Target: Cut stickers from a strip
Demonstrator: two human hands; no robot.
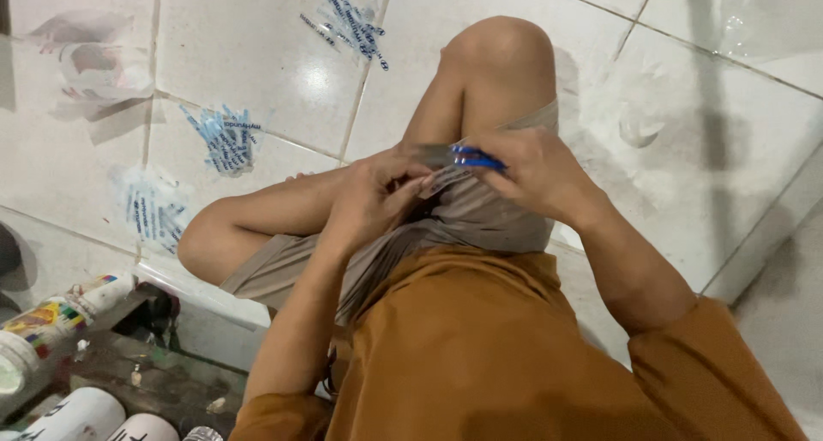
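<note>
far left, lower corner: white bottles (51, 321) with coloured labels lie on a low dark ledge, untouched. on the white tiled floor (257, 30) sit three finished-looking heaps of small clear packets with blue print: one low left (153, 211), one mid left (227, 138), one at top centre (347, 19). a looser clump of clear plastic film (90, 68) lies at upper left.

centre: person seated on the floor, knees bent, orange top and beige shorts. left hand (373, 192) is curled, fingers pinched together on the near end of a clear packet strip (441, 177) held over the lap. right hand (527, 171) is closed on the far end of the same strip and also pinches a small blue piece (476, 159); whether that is a pen, clip or part of the packet cannot be told.

judgement on progress: three heaps on the floor suggest a good share of packets already handled; one is in work between the hands. how many remain cannot be judged, as no unworked stock is visible.

far right: more clear film (754, 12) on the tiles, well apart from the hands.
</note>
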